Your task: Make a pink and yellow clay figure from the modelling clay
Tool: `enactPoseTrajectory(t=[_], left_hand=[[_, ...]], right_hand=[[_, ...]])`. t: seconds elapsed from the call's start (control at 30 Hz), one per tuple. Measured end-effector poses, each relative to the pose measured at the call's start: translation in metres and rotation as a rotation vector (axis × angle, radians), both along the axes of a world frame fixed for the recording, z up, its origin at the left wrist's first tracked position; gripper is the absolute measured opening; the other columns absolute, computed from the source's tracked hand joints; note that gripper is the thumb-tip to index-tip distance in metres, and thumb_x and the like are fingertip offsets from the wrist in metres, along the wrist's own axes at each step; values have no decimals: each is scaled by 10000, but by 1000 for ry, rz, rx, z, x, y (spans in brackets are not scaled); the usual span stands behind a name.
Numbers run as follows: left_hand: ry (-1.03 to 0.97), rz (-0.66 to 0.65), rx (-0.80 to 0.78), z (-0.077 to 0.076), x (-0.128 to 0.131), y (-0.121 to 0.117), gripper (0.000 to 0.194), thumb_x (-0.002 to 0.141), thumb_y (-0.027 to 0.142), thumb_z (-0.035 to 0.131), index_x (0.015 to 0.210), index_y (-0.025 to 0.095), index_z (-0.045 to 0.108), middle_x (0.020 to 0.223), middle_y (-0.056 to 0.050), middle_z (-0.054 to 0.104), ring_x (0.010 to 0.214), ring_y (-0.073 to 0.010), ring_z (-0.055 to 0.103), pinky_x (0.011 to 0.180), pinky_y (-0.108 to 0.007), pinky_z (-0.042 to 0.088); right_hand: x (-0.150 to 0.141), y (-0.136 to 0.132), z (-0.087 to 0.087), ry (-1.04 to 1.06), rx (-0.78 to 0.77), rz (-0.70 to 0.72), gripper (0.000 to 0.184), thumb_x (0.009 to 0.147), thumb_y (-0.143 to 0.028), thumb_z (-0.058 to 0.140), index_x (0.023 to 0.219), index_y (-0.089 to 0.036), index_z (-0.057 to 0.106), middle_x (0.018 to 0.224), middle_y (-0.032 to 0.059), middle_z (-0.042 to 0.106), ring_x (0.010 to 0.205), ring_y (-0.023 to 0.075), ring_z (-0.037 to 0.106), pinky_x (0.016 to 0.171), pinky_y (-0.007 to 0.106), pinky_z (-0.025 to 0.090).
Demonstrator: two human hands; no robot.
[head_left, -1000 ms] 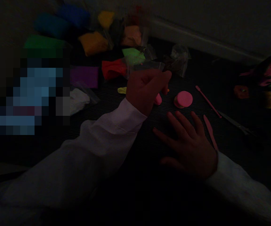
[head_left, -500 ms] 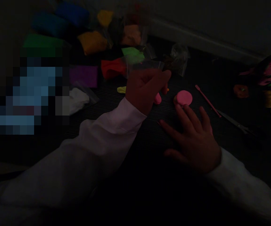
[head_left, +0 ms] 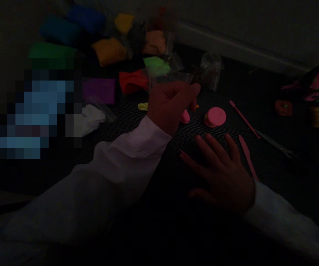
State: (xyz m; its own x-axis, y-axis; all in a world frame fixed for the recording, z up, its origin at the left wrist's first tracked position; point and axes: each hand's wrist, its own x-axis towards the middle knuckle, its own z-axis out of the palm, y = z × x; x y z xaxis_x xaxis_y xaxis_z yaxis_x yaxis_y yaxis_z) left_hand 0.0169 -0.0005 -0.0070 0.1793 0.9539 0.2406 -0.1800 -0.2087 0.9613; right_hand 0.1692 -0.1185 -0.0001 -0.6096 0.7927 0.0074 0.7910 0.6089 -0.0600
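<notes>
Compared with half a second ago, when its fingertips reached the near rim of the pink-topped clay round point(head_left: 216, 116), my right hand point(head_left: 224, 177) lies drawn back toward the near side. It is palm down, fingers spread wide, with nothing visibly gripped; the underside is hidden. The withdrawal leaves the round's whole pink face in view, with a gap before my fingertips, so I judge it free of any hold. The pink plastic knife point(head_left: 247, 153), largely covered then, again shows just right of my hand, its near end close to the cuff.

My left hand point(head_left: 173, 101) has kept its place, left of the round, fingers curled in. Whether it pinches anything I cannot tell. A pink clay lump point(head_left: 185, 117) shows at its right edge, partly covered.

Edges and room: on the far side, bagged clay, including a red packet point(head_left: 133, 82), crowds close to my left hand; beyond lies the wall's base ledge point(head_left: 231, 44). To the right, the slim pink tool point(head_left: 244, 119) and the scissors point(head_left: 280, 147) bound sideways movement. Ribbed tabletop point(head_left: 127, 115) shows left of my left wrist; between the round and my right fingertips there is a narrow strip for moving. The near edge is lost in darkness.
</notes>
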Motion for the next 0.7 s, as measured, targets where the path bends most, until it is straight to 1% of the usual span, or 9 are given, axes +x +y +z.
enactPoseTrajectory(t=[0.13, 0.3, 0.4, 0.47, 0.57, 0.7], left_hand=[[-7, 10, 20, 0, 0, 0, 342, 772, 346, 519, 475, 185, 568, 396, 14, 490, 304, -82, 416, 315, -249, 224], [0, 1, 7, 0, 0, 0, 362, 775, 382, 506, 477, 184, 564, 402, 7, 502, 299, -74, 376, 318, -252, 220], [-7, 3, 7, -1, 1, 1, 372, 754, 415, 521, 462, 188, 557, 381, 4, 498, 292, -83, 376, 317, -264, 215], [-18, 0, 11, -1, 1, 2, 375, 742, 432, 528, 457, 190, 557, 384, -1, 505, 291, -89, 389, 310, -268, 210], [7, -3, -4, 0, 0, 1, 365, 751, 420, 522, 472, 189, 565, 391, 2, 504, 303, -99, 424, 312, -260, 222], [11, -9, -11, 1, 0, 1, 350, 751, 390, 537, 472, 178, 557, 383, 14, 482, 313, -99, 441, 321, -247, 238]], right_hand=[[3, 2, 1, -14, 38, -92, 684, 728, -669, 355, 1306, -304, 332, 1434, 156, 183, 1308, 343, 143, 975, 619, 91], [-1, -3, 1, -14, -4, -9, 685, 734, -679, 315, 1317, -321, 301, 1435, 119, 207, 1313, 316, 145, 997, 595, 84], [-1, -2, 1, -25, 9, -42, 675, 735, -676, 318, 1314, -328, 303, 1435, 126, 196, 1312, 322, 142, 993, 599, 84], [3, 0, 2, -25, 24, -77, 685, 736, -671, 327, 1318, -311, 304, 1438, 150, 163, 1311, 330, 140, 991, 598, 91], [10, 3, 3, 8, 64, -101, 732, 729, -677, 328, 1332, -264, 287, 1447, 176, 72, 1310, 350, 120, 988, 596, 108], [15, 1, 4, 31, 80, -65, 731, 723, -684, 327, 1333, -284, 276, 1460, 143, -3, 1305, 365, 120, 976, 612, 116]])
